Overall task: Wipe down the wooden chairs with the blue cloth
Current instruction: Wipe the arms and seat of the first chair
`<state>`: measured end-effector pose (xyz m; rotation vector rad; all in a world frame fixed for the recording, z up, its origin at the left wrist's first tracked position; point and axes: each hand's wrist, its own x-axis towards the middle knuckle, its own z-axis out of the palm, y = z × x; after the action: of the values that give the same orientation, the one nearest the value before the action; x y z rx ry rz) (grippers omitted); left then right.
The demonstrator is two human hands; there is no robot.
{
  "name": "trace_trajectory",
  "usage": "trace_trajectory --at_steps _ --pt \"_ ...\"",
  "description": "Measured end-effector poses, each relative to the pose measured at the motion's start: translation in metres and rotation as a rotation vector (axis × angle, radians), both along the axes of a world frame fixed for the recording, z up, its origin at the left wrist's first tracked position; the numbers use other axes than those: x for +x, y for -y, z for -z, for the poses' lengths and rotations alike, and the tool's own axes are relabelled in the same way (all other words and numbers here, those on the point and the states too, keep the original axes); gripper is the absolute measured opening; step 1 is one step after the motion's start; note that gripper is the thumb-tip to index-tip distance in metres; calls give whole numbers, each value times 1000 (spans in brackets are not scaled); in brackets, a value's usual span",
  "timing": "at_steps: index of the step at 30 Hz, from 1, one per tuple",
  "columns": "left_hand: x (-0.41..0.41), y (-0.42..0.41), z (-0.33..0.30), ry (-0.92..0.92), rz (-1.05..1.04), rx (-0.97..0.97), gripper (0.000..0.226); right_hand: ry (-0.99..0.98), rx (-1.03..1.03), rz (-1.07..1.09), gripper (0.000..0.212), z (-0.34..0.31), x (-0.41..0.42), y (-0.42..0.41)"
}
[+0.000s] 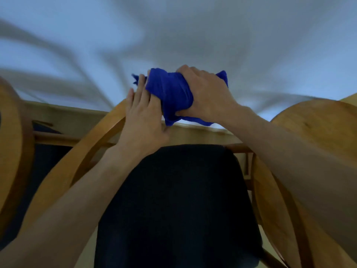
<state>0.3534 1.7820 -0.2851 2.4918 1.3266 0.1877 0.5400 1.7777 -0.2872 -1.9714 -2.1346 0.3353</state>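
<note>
Wiping of chairs, in progress; stage judged early to middle. Item 1: blue cloth, bunched into a wad, lying at the top rail of the middle chair, above its dark seat pad. Right hand: grip clenched around the wad, fingers wrapped over the top, cloth ends sticking out on both sides. Left hand: grip released, fingers laid flat along the curved rail just beside the cloth and touching its near edge; it appears to steady the chair or tuck the cloth, which of the 2 cannot be told. Item 2: chair at the left edge, curved wooden back only partly in view. Item 3: chair at the right, rounded wooden back, its lower part hidden behind the right forearm. All 3 stand against a bench with a pale top, blurred by motion. No wood surface shows a damp or cleaned patch, so what has been wiped cannot be judged; by the cloth's position, the middle chair's rail is the part in hand, with legs, side frames and the 2 neighbouring chairs probably left. Containers: 0 in view; no bucket, basin or spray bottle.
</note>
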Motion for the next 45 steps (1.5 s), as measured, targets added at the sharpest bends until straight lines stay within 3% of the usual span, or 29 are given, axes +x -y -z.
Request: trace_trajectory --at_steps 3,7,11,14,17,22,25,32,39,42,45 --pt "-27 -1 3 96 -61 -21 92 49 -6 -62 86 -7 -15 -11" --pt "-84 14 15 -38 -223 -60 107 48 -52 -55 86 -15 -14 -8" --pt "-97 21 26 -83 -165 -66 116 196 -54 -132 83 -23 -41 -19" --pt "-100 16 24 -45 -139 -89 106 404 -40 -309 76 -21 -94 -36" --pt "-116 25 23 -45 -173 -109 98 484 -69 -386 69 -20 -120 -43" --pt "-160 86 23 -304 -488 -39 106 515 -78 -430 61 -19 -127 -44" --pt "-174 114 29 -372 -532 -57 118 556 -59 -535 60 -11 -153 -45" --pt "-184 121 36 -308 -513 -33 108 427 8 -724 58 16 -205 -34" --pt "-265 230 30 -257 -866 -70 106 369 85 -716 56 21 -204 -34" --pt "-274 256 39 -128 -967 -176 106 341 75 -726 69 20 -224 -17" --pt "-272 253 45 -98 -957 -102 96 261 75 -828 93 20 -269 25"
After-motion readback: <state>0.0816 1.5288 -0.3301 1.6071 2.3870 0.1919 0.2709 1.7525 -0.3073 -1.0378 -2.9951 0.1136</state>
